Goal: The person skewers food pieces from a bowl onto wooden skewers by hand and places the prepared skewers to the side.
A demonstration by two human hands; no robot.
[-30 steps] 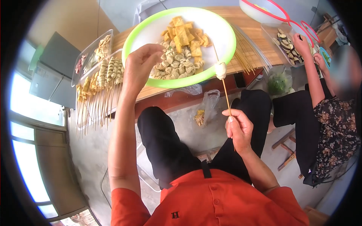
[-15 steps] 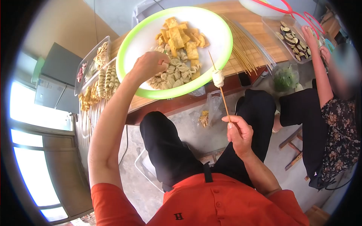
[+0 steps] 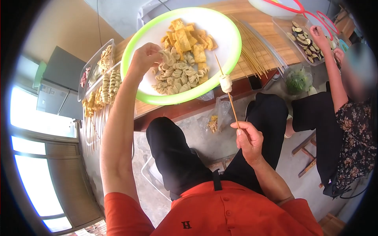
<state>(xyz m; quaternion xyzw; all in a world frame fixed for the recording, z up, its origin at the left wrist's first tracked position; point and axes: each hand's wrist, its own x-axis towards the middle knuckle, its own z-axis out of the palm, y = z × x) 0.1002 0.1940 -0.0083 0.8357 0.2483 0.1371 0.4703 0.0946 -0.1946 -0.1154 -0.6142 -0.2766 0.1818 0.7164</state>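
Over the left part of a white basin with a green rim (image 3: 232,51), my left hand (image 3: 145,59) pinches a pale tofu knot (image 3: 169,58). Just below it lies a heap of similar tofu knots (image 3: 177,80), with yellow fried tofu pieces (image 3: 182,39) behind. In front of the basin, my right hand (image 3: 251,141) grips the lower part of a wooden skewer (image 3: 234,108) between thumb and fingers. The skewer tilts with its tip up and to the left, and a whitish piece of food (image 3: 226,83) is threaded on its upper half.
Loose bamboo skewers (image 3: 252,51) lie right of the basin on the wooden table (image 3: 220,7). Filled skewers (image 3: 105,88) rest at the left beside a clear tray (image 3: 80,92). At the right, a co-worker's hand (image 3: 319,36) is near a tray of eggplant slices (image 3: 309,43).
My left hand has shifted left and up from the heap, with a tofu knot now showing at its fingertips. My right hand and the skewer have barely moved.
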